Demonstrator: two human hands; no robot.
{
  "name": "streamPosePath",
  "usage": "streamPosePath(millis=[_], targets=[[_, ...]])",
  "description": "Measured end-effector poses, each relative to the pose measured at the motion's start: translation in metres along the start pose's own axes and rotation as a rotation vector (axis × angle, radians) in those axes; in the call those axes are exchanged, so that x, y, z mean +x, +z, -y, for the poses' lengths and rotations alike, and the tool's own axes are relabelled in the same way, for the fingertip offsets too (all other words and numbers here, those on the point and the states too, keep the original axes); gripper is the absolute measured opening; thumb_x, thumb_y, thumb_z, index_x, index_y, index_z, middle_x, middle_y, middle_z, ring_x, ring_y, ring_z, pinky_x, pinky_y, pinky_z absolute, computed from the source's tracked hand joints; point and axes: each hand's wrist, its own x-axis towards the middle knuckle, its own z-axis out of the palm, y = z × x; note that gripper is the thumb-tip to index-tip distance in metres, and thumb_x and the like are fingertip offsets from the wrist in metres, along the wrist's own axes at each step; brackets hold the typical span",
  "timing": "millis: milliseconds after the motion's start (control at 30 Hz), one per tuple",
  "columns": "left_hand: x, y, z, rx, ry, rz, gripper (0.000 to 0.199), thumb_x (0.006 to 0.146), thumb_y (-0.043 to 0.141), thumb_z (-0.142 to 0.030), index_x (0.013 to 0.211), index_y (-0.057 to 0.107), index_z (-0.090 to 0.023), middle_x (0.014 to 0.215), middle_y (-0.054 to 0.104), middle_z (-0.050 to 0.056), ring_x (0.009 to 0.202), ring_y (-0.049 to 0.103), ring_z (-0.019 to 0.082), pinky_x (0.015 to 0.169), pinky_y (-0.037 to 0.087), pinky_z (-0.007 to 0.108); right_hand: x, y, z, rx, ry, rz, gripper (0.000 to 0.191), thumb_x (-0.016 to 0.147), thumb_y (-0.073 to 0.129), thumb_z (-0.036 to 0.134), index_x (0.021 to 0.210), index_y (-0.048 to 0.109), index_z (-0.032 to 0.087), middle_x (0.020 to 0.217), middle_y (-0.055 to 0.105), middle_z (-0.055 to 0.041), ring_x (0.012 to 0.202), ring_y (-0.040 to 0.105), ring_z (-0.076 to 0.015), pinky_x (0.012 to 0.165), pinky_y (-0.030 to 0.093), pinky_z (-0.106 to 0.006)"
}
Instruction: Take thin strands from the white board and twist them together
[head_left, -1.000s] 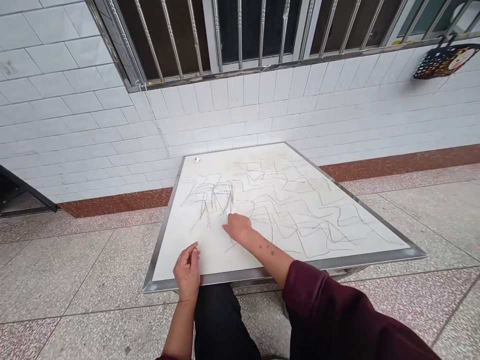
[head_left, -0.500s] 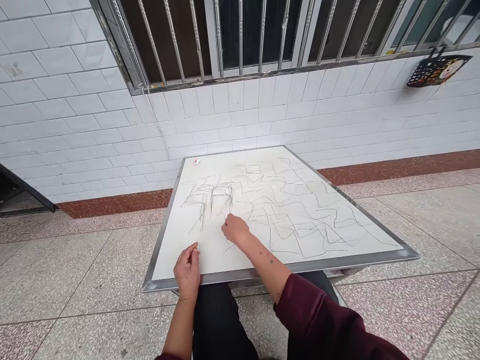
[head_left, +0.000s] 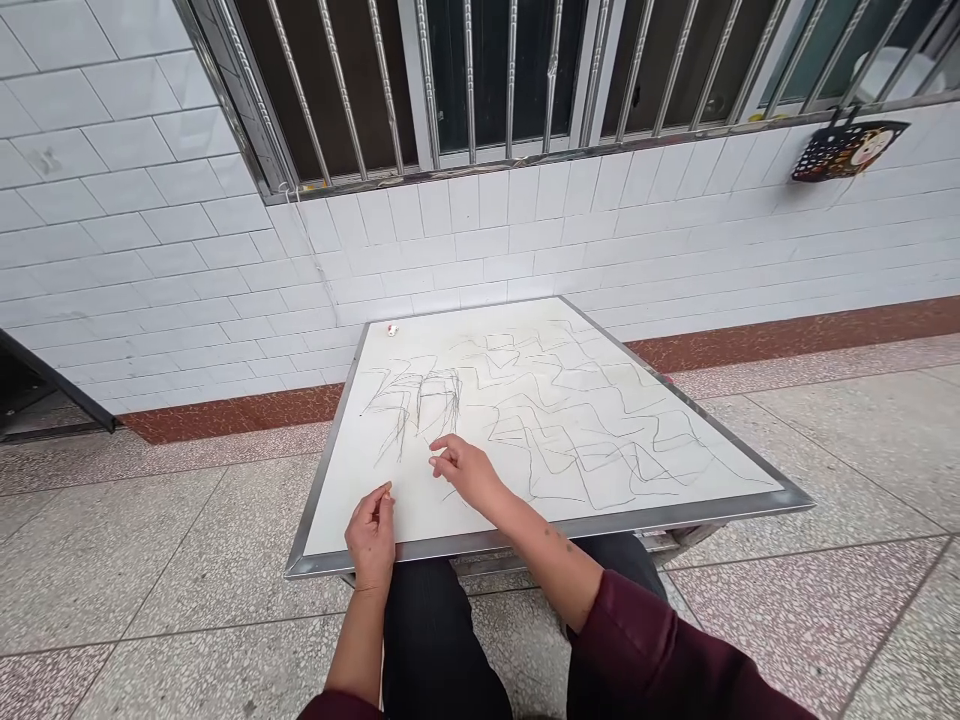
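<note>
A white table (head_left: 420, 505) with a grey metal rim has many thin dark strands lying across it in wavy rows. Near its front left edge, my left hand (head_left: 371, 535) pinches a tiny yellowish thing between thumb and fingertips. My right hand (head_left: 466, 472) is over the middle of the front half, palm down, thumb and index finger parted, with nothing visible between them. Just beyond it is a denser cluster of dark strands (head_left: 439, 390). A small white and red object (head_left: 392, 330) lies at the far left corner.
Behind the table stands a white tiled wall (head_left: 465, 240) with a barred window (head_left: 510, 80) above. A patterned bag (head_left: 847, 150) hangs from the bars at the right. My legs (head_left: 442, 640) are under the front edge.
My right hand's fingers have parted from a closed pinch, and the hand has shifted slightly. My left hand keeps its pinch. The whole view has shifted a little.
</note>
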Motion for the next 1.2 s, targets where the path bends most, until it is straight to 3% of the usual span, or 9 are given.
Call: streamPosePath(millis=[200,300,400,567,633,767,933,1100,1200], targets=[[-0.026,-0.001,-0.069,-0.191,-0.085,0.021,0.044,0.086,0.058,-0.051,0.114,0.071,-0.019,0.095,0.074,0.008,0.084,0.066,0.020,0.067,0.052,0.029,-0.059,0.001,0.013,0.317,-0.133,0.061,0.018,0.086,0.059,0.032,0.102,0.059,0.022,0.070,0.066,0.0038,0.057,0.049,-0.0112,0.058,0.038,-0.023],[-0.042,0.002,-0.108,-0.519,-0.255,0.101,0.048,0.075,0.072,-0.051,0.109,0.074,-0.017,0.092,0.073,0.008,0.080,0.064,0.019,0.062,0.048,0.027,-0.089,0.001,0.018,0.483,-0.119,0.151,0.019,0.086,0.060,0.034,0.099,0.059,0.021,0.065,0.062,0.0051,0.052,0.046,-0.0094,0.054,0.035,-0.022],[-0.057,0.003,-0.132,-0.613,-0.333,0.100,0.047,0.069,0.077,-0.051,0.102,0.076,-0.017,0.087,0.073,0.007,0.073,0.062,0.016,0.061,0.047,0.026,-0.111,0.000,0.019,0.592,-0.084,0.223,0.021,0.084,0.062,0.038,0.096,0.057,0.021,0.062,0.060,0.0061,0.049,0.043,-0.0083,0.050,0.033,-0.020],[-0.076,0.006,-0.142,-0.590,-0.348,0.112,0.040,0.069,0.078,-0.048,0.094,0.077,-0.017,0.099,0.074,0.010,0.088,0.064,0.020,0.067,0.049,0.027,-0.130,-0.006,0.015,0.614,-0.117,0.259,0.025,0.085,0.062,0.043,0.094,0.055,0.021,0.061,0.059,0.0059,0.048,0.043,-0.0081,0.049,0.034,-0.020],[-0.082,0.009,-0.146,-0.578,-0.344,0.188,0.039,0.069,0.078,-0.049,0.091,0.077,-0.017,0.105,0.074,0.011,0.094,0.065,0.024,0.070,0.051,0.030,-0.133,-0.009,0.014,0.603,-0.154,0.237,0.025,0.087,0.060,0.044,0.095,0.054,0.021,0.061,0.058,0.0057,0.050,0.045,-0.0087,0.050,0.036,-0.021],[-0.091,0.012,-0.154,-0.586,-0.351,0.315,0.040,0.069,0.077,-0.051,0.090,0.076,-0.016,0.101,0.074,0.011,0.084,0.066,0.024,0.062,0.052,0.031,-0.137,-0.014,0.012,0.483,-0.218,0.107,0.017,0.090,0.057,0.038,0.092,0.053,0.021,0.061,0.057,0.0058,0.052,0.048,-0.0101,0.054,0.039,-0.023],[-0.092,0.006,-0.152,-0.575,-0.270,0.211,0.035,0.072,0.077,-0.047,0.091,0.077,-0.018,0.098,0.074,0.008,0.091,0.064,0.022,0.077,0.052,0.032,-0.147,-0.016,0.008,0.157,-0.227,-0.032,0.010,0.087,0.057,0.024,0.096,0.055,0.024,0.059,0.055,0.0077,0.052,0.047,-0.0107,0.056,0.037,-0.023],[-0.096,0.003,-0.150,-0.538,-0.253,0.288,0.037,0.073,0.075,-0.049,0.092,0.078,-0.017,0.108,0.072,0.011,0.099,0.064,0.026,0.082,0.053,0.036,-0.152,-0.013,0.009,0.274,-0.251,-0.001,0.010,0.091,0.055,0.031,0.098,0.053,0.024,0.068,0.062,0.0053,0.052,0.053,-0.0102,0.054,0.041,-0.022],[-0.099,0.002,-0.151,-0.583,-0.266,0.360,0.035,0.073,0.077,-0.045,0.095,0.078,-0.018,0.109,0.073,0.011,0.107,0.063,0.028,0.088,0.053,0.038,-0.150,-0.013,0.009,0.349,-0.255,-0.022,0.012,0.094,0.050,0.035,0.093,0.051,0.023,0.064,0.059,0.0062,0.046,0.050,-0.0087,0.050,0.040,-0.021]])
